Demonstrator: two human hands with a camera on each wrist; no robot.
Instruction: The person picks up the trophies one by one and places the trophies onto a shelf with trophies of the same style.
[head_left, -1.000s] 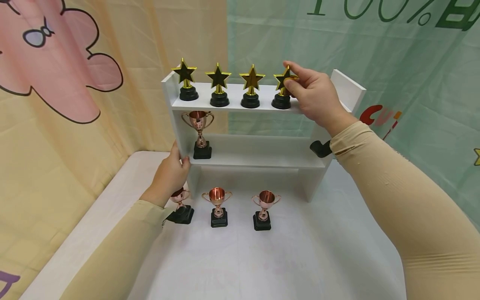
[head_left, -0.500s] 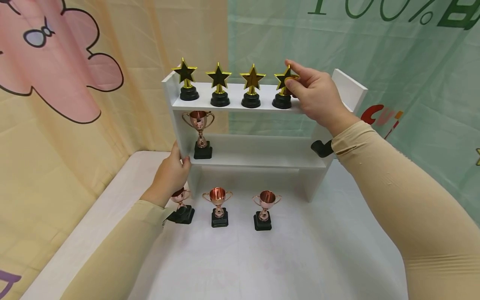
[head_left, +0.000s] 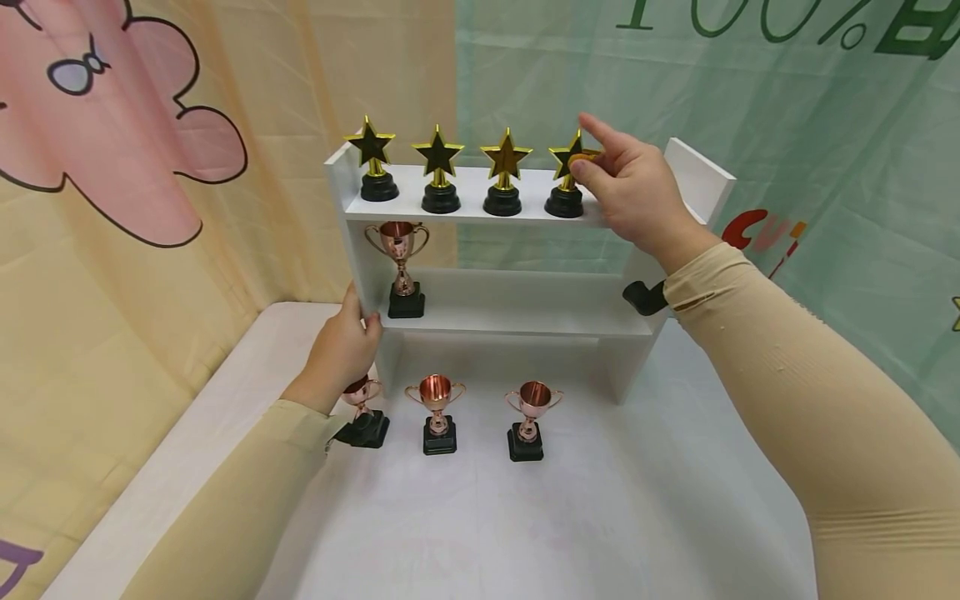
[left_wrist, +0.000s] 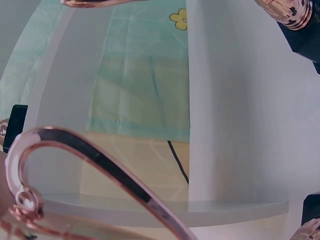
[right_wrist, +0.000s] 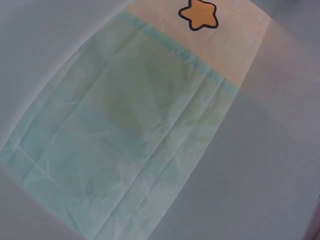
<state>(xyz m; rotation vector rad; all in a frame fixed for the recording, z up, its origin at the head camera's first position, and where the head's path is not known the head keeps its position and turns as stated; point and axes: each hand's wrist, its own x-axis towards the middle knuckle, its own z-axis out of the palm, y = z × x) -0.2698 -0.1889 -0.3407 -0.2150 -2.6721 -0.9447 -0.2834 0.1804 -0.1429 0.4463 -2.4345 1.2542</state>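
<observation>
My right hand (head_left: 633, 187) pinches the rightmost gold star trophy (head_left: 564, 202) at its star, with the index finger raised off it. That trophy's black base is on the top board of a white shelf unit (head_left: 525, 321). Gripping the unit's left side panel, my left hand (head_left: 341, 350) has its thumb in front and its other fingers hidden behind. Three more star trophies stand in a row to the left, the nearest being a star trophy (head_left: 506, 158). One copper cup trophy (head_left: 397, 242) occupies the middle board's left end. Neither wrist view shows a hand.
Two copper cups, a middle cup (head_left: 439, 433) and a right cup (head_left: 527, 442), stand on the white table (head_left: 525, 533) before the unit. A third cup (head_left: 367, 429) is partly behind my left wrist. A copper handle (left_wrist: 105, 164) looms close in the left wrist view. Printed curtains (head_left: 825, 125) hang behind.
My right index finger has lifted up off the star's tip, while thumb and another finger stay on the star. The left hand, shelf and cups have not moved.
</observation>
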